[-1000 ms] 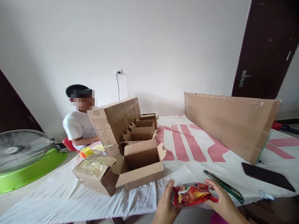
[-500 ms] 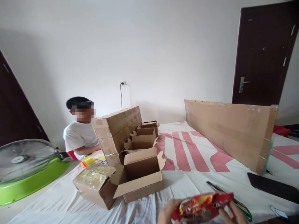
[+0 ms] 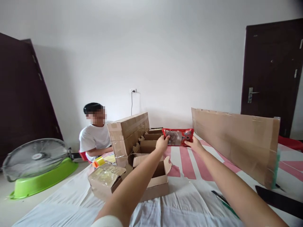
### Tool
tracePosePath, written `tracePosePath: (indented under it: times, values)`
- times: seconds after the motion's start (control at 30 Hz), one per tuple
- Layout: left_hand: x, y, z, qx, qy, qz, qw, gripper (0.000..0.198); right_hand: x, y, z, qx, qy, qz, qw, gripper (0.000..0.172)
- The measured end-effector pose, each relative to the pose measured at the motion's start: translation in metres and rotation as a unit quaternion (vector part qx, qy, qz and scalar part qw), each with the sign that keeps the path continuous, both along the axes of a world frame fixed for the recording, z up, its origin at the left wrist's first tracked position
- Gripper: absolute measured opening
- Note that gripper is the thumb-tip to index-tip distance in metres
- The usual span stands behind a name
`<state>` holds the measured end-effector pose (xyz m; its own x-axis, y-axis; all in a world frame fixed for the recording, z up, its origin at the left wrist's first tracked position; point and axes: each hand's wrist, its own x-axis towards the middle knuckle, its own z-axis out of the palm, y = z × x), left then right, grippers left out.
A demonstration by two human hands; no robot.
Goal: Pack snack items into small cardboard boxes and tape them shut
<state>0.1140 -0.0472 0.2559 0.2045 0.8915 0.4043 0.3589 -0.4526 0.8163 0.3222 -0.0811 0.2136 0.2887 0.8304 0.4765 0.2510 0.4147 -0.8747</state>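
Both my arms reach far out over the table. My left hand (image 3: 162,143) and my right hand (image 3: 193,144) each pinch one end of a red snack packet (image 3: 178,136) and hold it up flat in the air. The packet hangs above the far end of a row of open cardboard boxes (image 3: 151,148). The nearest open box (image 3: 158,183) lies below my left forearm.
A stack of taped boxes (image 3: 127,132) stands left of the row. A long cardboard sheet (image 3: 234,142) stands on edge at the right. A person in a white shirt (image 3: 94,138) sits at the far left. A fan in a green basin (image 3: 38,167), a dark phone (image 3: 281,201), a green-handled tool (image 3: 224,201).
The packet went from the near table edge, up and away, to arm's length over the far boxes. The view tilted up and right.
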Motion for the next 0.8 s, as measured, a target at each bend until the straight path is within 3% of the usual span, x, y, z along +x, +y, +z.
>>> tracePosePath:
  times: [0.1, 0.17, 0.23, 0.33, 0.43, 0.5, 0.57, 0.8]
  values:
    - [-0.028, -0.047, -0.046, 0.033, 0.001, -0.005, 0.999, 0.037, 0.000, -0.025, -0.055, -0.008, 0.033, 0.082, 0.996, 0.057]
    - [-0.052, -0.082, -0.088, 0.155, 0.052, -0.052, 0.985, 0.053, 0.006, -0.044, -0.100, -0.025, 0.057, 0.100, 0.993, 0.060]
    - [-0.076, -0.109, -0.136, 0.208, 0.110, -0.108, 0.966, 0.050, 0.014, -0.058, -0.147, -0.054, 0.125, 0.075, 0.988, 0.059]
    - [-0.105, -0.126, -0.211, 0.191, 0.132, -0.197, 0.952, 0.043, 0.020, -0.071, -0.208, -0.092, 0.196, 0.013, 0.976, 0.052]
    - [-0.121, -0.118, -0.266, 0.064, 0.074, -0.038, 0.994, 0.048, 0.016, -0.078, -0.243, -0.092, 0.244, 0.038, 0.965, 0.048]
    - [-0.127, -0.107, -0.282, -0.014, 0.031, 0.069, 0.997, 0.052, 0.012, -0.081, -0.251, -0.097, 0.254, 0.059, 0.961, 0.046]
    - [-0.129, -0.094, -0.282, -0.061, 0.014, 0.122, 0.991, 0.051, 0.009, -0.082, -0.250, -0.112, 0.241, 0.052, 0.963, 0.045]
    - [-0.122, -0.046, -0.245, -0.035, 0.079, 0.245, 0.966, 0.035, 0.003, -0.087, -0.239, -0.139, 0.140, 0.033, 0.980, 0.044]
